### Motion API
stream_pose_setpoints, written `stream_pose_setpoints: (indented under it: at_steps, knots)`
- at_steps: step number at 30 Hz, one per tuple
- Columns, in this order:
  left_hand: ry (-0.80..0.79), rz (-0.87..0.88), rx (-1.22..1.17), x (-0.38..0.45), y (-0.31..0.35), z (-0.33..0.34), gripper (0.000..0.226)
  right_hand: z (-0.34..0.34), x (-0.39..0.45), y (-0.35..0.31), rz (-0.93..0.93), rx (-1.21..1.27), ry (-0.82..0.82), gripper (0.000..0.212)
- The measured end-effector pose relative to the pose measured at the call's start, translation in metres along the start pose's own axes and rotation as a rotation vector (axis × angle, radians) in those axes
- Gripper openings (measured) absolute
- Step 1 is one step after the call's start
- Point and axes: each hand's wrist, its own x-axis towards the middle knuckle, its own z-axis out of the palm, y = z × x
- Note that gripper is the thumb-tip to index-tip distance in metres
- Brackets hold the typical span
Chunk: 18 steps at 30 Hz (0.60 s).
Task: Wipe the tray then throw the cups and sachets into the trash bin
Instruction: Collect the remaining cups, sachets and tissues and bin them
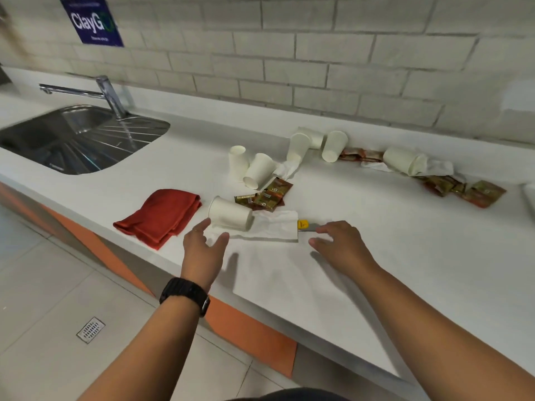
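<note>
1. Head view: the left hand [204, 246] reaches with thumb and fingers spread and holds nothing, just short of the nearest cup [230, 212]. The right hand [337, 243] hovers with relaxed fingers, also holding nothing, near a yellow-tipped item [304, 224].
2. That cup lies on its side on a white napkin [275, 224]. The red cloth [160, 217] is left of the cup, the brown sachets [265, 195] just behind it, and more cups [334, 146] farther back right.
3. The paper cups look light and crushable, so grasp one gently around its wall; the flat sachets would likely need pinching.
4. No tray or trash bin is clearly visible; a pale object [529, 198] is cut off at the far right.
</note>
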Motion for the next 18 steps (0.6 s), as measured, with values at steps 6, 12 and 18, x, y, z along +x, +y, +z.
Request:
stream_pose_setpoints:
  at_steps: [6, 12, 18]
  knots:
    - [-0.123, 0.019, 0.040, 0.072, -0.004, -0.014, 0.066, 0.054, 0.027, -0.062, -0.150, -0.334, -0.069, 0.059]
    - [-0.275, 0.044, 0.072, 0.110, -0.010, -0.014, 0.045, 0.109, 0.042, -0.085, -0.171, -0.471, 0.080, 0.050]
    - [-0.333, 0.120, 0.139, 0.122, -0.011, -0.026, 0.015, 0.106, 0.045, -0.081, -0.059, -0.174, 0.120, 0.020]
